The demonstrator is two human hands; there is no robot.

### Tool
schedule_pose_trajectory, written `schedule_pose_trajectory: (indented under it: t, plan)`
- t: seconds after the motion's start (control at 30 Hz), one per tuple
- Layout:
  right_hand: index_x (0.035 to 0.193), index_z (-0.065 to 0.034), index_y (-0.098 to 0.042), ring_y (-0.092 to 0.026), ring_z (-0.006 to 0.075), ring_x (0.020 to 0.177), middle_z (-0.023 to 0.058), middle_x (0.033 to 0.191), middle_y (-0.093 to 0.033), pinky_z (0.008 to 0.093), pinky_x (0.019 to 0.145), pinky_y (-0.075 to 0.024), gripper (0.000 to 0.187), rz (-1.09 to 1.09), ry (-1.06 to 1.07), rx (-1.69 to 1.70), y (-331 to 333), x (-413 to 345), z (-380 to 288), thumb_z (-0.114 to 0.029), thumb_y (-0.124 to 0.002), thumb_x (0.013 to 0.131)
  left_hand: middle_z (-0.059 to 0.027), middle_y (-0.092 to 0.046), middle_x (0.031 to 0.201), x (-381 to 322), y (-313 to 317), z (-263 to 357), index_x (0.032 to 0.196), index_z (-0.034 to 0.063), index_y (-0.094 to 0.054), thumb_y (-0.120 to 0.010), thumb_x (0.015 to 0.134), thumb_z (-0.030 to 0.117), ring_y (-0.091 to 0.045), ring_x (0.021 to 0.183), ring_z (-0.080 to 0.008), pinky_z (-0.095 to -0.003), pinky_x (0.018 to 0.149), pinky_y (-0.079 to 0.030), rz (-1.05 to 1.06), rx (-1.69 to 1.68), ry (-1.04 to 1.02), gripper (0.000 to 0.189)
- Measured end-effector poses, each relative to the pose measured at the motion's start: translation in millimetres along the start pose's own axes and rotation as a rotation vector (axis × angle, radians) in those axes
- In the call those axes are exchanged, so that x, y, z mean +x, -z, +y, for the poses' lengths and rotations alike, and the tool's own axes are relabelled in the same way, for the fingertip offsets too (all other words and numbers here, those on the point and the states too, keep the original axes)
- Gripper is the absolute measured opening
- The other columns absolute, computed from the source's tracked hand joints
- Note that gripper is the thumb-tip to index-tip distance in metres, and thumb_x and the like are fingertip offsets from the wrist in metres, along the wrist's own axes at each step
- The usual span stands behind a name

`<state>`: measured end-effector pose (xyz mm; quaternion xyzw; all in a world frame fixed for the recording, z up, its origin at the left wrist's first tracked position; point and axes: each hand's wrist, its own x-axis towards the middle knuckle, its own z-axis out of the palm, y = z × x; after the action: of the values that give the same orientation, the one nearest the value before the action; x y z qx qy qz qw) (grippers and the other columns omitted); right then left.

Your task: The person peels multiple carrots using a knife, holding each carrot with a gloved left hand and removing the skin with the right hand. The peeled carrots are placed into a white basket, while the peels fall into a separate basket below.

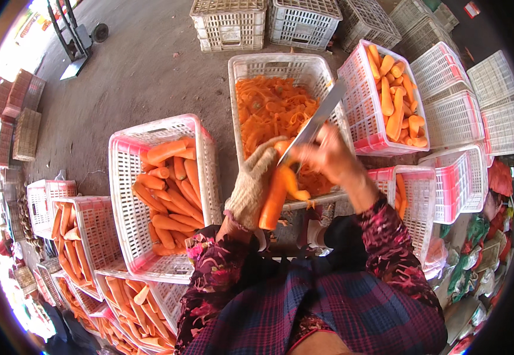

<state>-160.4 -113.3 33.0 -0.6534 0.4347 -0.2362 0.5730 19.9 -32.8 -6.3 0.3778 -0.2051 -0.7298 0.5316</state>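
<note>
My left hand (pixel 252 186), in a pale knit glove, holds a large carrot (pixel 272 199) slanting towards me. My bare right hand (pixel 328 155) is blurred and grips a knife with a long, broad metal blade (pixel 323 108); its handle is hidden. The blade lies across the upper part of the carrot, and a strip of peel (pixel 296 188) hangs beside it. Beneath both hands stands a plastic crate (pixel 279 57) filled with orange carrot peelings (pixel 270 111).
A crate (pixel 119 177) of unpeeled-looking carrots stands at left, and one (pixel 350 84) of smooth peeled carrots at upper right. More carrot crates (pixel 97 230) crowd the lower left. Stacked crates (pixel 452 115) line the right; a hand truck (pixel 77 44) is at the upper left.
</note>
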Motion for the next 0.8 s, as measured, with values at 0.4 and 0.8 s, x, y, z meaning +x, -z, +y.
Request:
schedule_pose_trajectory:
  t: [0.4,0.8]
  plan:
    - [0.091,-0.0021,-0.075,-0.051,0.0041,0.056,-0.0013,0.073,-0.069,0.0227,0.053,-0.0398,0.012,0.196,-0.064,0.024,38,12,5,-0.014,-0.076,0.089,-0.0122,-0.059,0.128,-3,-6,-2,0.145,0.0034,-0.046,-0.052,0.108,0.03,-0.064,0.112,-0.0233,-0.0378,0.099,-0.054,-0.012,-0.432,-0.009,0.047]
    - [0.089,0.0022,-0.073,-0.07,0.0152,0.071,0.0112,0.078,-0.074,0.0294,0.063,-0.0534,0.023,0.122,0.034,0.082,19,15,16,-0.019,-0.078,0.085,-0.0063,-0.064,0.114,-7,-4,1,0.143,0.0024,-0.051,-0.05,0.108,0.031,-0.066,0.098,-0.0162,-0.029,0.085,-0.055,0.013,0.061,0.033,0.045]
